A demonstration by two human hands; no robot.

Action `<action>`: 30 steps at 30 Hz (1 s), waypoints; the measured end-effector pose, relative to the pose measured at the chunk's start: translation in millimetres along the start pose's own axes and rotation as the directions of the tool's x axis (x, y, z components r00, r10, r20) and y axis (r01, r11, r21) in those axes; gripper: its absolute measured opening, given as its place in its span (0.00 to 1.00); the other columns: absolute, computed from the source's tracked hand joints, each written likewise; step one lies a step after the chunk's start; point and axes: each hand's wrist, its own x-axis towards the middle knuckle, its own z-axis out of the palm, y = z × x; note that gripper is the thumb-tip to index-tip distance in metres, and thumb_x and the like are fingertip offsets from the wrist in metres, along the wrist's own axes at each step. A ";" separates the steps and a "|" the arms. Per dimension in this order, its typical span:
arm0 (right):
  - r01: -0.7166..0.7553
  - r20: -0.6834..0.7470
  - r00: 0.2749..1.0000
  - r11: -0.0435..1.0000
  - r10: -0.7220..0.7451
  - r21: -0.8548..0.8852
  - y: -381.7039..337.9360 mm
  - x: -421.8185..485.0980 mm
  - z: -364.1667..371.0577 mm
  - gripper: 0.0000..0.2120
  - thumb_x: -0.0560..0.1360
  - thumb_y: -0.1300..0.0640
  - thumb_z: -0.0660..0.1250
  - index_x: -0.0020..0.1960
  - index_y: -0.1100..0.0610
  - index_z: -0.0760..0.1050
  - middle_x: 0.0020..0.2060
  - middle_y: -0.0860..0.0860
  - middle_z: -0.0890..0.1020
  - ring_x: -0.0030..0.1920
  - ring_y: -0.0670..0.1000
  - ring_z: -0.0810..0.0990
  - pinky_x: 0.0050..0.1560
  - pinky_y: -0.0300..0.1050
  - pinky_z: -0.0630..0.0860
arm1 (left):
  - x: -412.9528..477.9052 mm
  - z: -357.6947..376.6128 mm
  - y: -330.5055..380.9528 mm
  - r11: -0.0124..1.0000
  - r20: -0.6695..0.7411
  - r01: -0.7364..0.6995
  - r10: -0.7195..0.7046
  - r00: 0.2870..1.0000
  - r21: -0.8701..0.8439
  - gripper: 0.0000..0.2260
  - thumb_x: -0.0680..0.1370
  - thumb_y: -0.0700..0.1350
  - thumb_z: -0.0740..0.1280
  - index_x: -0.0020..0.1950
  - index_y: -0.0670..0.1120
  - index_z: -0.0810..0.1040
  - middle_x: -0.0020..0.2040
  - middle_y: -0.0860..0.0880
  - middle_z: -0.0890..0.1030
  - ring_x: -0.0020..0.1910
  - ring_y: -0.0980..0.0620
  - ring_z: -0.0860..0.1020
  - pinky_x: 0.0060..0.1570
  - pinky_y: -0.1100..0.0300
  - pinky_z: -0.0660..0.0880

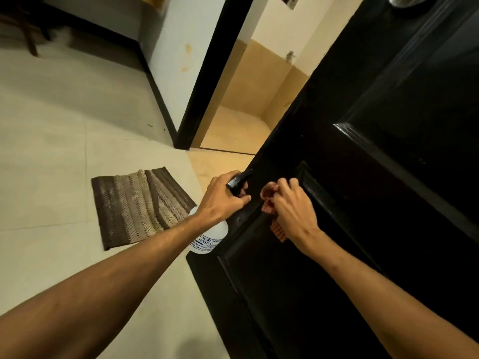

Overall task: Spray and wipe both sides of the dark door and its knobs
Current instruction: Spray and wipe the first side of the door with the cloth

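The dark panelled door [375, 177] stands open and fills the right half of the view. My left hand [223, 196] grips the black trigger head of a white spray bottle [210, 238], held close to the door's edge with its nozzle toward the door. My right hand [290, 208] holds a reddish checked cloth [269, 200] bunched against the lower door panel. A round metal knob [404, 1] shows at the top edge of the view, high on the door.
A striped brown floor mat [140, 206] lies on the pale tiled floor left of the door. The black door frame [207, 81] rises behind it, with a tan-tiled room beyond the opening. Dark furniture legs [28, 35] stand at the far top left.
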 end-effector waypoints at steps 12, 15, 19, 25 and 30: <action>-0.294 -0.185 0.868 0.775 0.462 0.559 18.2 -39.4 -27.9 0.18 0.70 0.67 0.72 0.60 0.59 0.80 0.61 0.57 0.77 0.53 0.56 0.72 0.38 0.47 0.76 | -31.0 21.8 6.3 0.973 0.035 0.229 -0.229 0.973 0.018 0.11 0.75 0.42 0.78 0.53 0.50 0.81 0.45 0.54 0.84 0.46 0.61 0.82 0.49 0.69 0.76; -0.242 -0.249 0.831 0.726 0.497 0.644 28.7 -41.4 -18.8 0.20 0.69 0.70 0.72 0.60 0.59 0.82 0.62 0.58 0.79 0.52 0.56 0.72 0.34 0.47 0.77 | -19.7 39.8 13.8 0.966 0.029 0.252 -0.254 0.967 0.060 0.11 0.75 0.41 0.78 0.53 0.50 0.81 0.45 0.53 0.84 0.47 0.60 0.82 0.51 0.65 0.77; -0.200 -0.298 0.804 0.706 0.515 0.679 30.8 -44.6 -8.9 0.19 0.68 0.72 0.74 0.56 0.60 0.84 0.61 0.59 0.81 0.51 0.55 0.71 0.33 0.45 0.76 | -4.3 48.4 13.9 0.965 0.002 0.241 -0.242 0.970 0.106 0.09 0.75 0.41 0.78 0.51 0.48 0.81 0.45 0.52 0.84 0.46 0.61 0.82 0.47 0.74 0.74; -0.171 -0.320 0.826 0.747 0.464 0.642 39.5 -56.7 1.9 0.13 0.72 0.68 0.72 0.55 0.61 0.84 0.61 0.59 0.80 0.50 0.54 0.70 0.36 0.41 0.72 | -5.5 60.3 14.0 0.969 0.022 0.238 -0.239 0.971 0.066 0.13 0.76 0.38 0.77 0.50 0.55 0.78 0.46 0.53 0.82 0.48 0.66 0.80 0.53 0.68 0.77; -0.221 -0.367 0.796 0.795 0.482 0.565 37.7 -61.6 5.4 0.10 0.76 0.67 0.68 0.54 0.62 0.85 0.60 0.60 0.80 0.49 0.55 0.70 0.37 0.39 0.65 | -8.9 57.2 0.2 0.960 0.052 0.279 -0.277 0.959 -0.029 0.13 0.76 0.42 0.77 0.53 0.58 0.78 0.48 0.57 0.81 0.52 0.62 0.80 0.57 0.64 0.77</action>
